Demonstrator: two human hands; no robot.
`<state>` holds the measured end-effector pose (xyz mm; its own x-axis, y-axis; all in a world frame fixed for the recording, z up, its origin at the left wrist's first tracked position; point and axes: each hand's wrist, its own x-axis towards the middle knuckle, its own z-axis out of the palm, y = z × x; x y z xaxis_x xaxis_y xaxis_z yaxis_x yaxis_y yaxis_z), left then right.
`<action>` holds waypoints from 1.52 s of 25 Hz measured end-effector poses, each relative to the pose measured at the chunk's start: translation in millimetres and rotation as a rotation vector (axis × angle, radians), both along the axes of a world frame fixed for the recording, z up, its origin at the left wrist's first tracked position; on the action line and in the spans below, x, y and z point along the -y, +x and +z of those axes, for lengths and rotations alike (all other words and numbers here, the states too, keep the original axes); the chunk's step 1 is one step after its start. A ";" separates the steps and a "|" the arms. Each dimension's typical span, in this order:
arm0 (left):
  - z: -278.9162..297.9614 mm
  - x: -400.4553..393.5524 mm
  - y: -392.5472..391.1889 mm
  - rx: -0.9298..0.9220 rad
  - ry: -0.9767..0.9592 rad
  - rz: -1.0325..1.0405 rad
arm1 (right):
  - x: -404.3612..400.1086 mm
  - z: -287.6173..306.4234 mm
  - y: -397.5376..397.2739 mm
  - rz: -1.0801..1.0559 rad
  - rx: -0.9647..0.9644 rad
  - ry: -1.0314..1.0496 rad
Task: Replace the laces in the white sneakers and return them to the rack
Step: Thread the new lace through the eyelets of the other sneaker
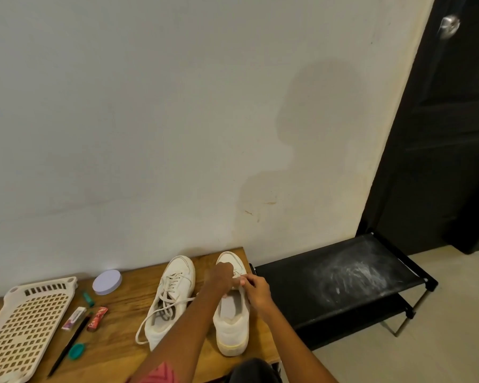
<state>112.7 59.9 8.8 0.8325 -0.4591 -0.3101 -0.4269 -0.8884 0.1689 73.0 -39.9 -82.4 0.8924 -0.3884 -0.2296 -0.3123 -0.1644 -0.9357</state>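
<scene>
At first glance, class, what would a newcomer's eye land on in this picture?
Two white sneakers on the wooden bench: the left sneaker is laced with loose ends, while both hands work at the right sneaker, the left hand over its front and the right hand pinching a lace. Right of the bench stands a black rack, its top smeared white.

The wooden table (116, 335) bears two white sneakers (172, 297), basket (25, 324), lid (107, 282).

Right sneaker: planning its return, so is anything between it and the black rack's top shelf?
Nothing visible. The right sneaker stands near the table's right edge, and the black rack sits just beyond, its top shelf bare.
</scene>
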 end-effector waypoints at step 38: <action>-25.6 -11.1 -18.0 0.415 -0.029 0.211 | -0.5 4.2 -8.3 -0.041 0.041 0.157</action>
<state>94.7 71.0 -16.8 0.9596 -0.2700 0.0798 -0.2742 -0.9605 0.0480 64.6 -39.4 -78.2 0.8865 -0.3867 -0.2542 -0.2771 -0.0036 -0.9608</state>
